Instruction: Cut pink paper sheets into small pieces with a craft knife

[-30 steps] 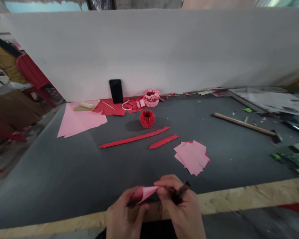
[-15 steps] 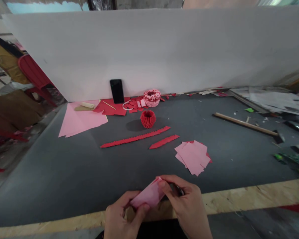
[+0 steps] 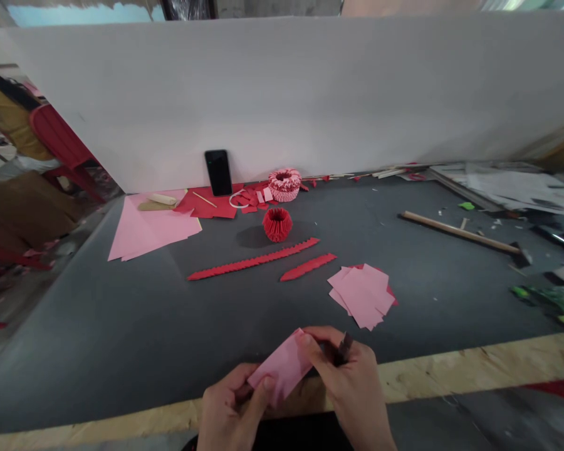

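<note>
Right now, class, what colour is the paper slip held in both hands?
Pink: the paper slip, seen in the head view.

dark grey table bears pink paper squares, red folded strips, a phone.

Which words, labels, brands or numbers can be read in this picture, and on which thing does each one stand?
None can be read.
The phone screen is dark and blank.
The pink paper held by both hands shows no print.
The papers far right may carry print, but are too blurred to read.
</note>
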Available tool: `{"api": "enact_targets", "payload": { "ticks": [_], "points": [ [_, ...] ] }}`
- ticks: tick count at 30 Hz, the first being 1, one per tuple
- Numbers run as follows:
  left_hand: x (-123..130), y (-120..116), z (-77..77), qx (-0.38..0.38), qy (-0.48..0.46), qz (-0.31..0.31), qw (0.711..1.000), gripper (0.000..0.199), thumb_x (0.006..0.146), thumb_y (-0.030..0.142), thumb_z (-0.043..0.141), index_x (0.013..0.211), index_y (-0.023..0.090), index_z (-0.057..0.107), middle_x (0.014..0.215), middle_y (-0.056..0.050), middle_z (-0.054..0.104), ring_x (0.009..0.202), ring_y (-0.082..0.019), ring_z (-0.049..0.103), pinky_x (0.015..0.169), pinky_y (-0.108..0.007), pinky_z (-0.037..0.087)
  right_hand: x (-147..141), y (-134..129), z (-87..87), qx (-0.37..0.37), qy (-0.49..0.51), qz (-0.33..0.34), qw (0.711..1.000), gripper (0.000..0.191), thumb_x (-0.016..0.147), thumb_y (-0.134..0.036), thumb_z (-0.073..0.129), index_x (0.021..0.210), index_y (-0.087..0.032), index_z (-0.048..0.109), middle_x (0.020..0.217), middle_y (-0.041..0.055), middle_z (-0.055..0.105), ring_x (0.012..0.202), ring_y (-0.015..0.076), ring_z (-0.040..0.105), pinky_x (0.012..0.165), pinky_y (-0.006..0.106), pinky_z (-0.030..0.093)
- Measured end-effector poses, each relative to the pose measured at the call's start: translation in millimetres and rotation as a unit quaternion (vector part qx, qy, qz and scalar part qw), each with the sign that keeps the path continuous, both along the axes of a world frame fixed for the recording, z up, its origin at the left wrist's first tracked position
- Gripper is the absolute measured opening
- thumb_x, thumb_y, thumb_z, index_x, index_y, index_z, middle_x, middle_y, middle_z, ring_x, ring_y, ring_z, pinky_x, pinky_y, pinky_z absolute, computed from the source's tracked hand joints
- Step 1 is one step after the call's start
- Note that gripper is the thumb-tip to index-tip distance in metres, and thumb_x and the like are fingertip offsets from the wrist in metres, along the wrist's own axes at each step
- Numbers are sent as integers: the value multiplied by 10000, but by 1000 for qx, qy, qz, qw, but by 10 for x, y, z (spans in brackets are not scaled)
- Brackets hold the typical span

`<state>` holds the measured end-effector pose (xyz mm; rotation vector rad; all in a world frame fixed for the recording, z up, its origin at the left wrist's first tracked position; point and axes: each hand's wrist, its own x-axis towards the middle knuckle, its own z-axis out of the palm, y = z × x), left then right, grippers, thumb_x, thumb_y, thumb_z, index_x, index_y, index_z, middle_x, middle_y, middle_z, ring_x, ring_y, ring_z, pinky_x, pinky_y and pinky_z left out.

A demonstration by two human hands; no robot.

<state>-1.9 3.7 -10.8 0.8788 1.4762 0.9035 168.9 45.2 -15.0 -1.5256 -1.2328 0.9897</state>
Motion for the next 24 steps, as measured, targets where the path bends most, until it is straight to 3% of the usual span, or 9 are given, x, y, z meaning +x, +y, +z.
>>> {"api": "enact_targets", "payload": {
  "ticks": [6, 9, 13, 24],
  "points": [
    [-7, -26, -25, -11, -16, 3, 1000, 451, 782, 615, 675, 830, 167, 705, 653, -30, 684, 609, -138, 582, 569, -214, 401, 13, -11, -55, -20, 24, 2, 1000, 339, 845, -513, 684, 791, -189, 768, 640, 15, 659, 599, 164, 538, 544, 255, 427],
    [26, -34, -61, -10, -43, 36, 998, 449, 773, 619, 686, 725, 178, 614, 626, -13, 662, 565, -118, 548, 545, -205, 366, -24, -25, -15, -15, 36, -22, 999, 342, 842, -502, 690, 784, -172, 761, 643, 23, 655, 605, 173, 552, 547, 264, 436],
    [75, -49, -109, -9, -45, 75, 996, 437, 727, 588, 748, 727, 187, 574, 608, 11, 653, 546, -101, 544, 533, -188, 351, -42, -19, 45, -14, 60, -35, 997, 341, 868, -490, 663, 797, -169, 752, 671, 27, 667, 639, 185, 579, 574, 268, 461],
    [78, -39, -68, -21, -41, 129, 991, 450, 670, 587, 792, 774, 174, 646, 617, -35, 718, 560, -137, 635, 538, -202, 469, 73, 19, 32, -30, 37, 22, 999, 334, 862, -500, 655, 911, -194, 780, 777, 33, 719, 711, 200, 629, 616, 263, 473]
  ]
}}
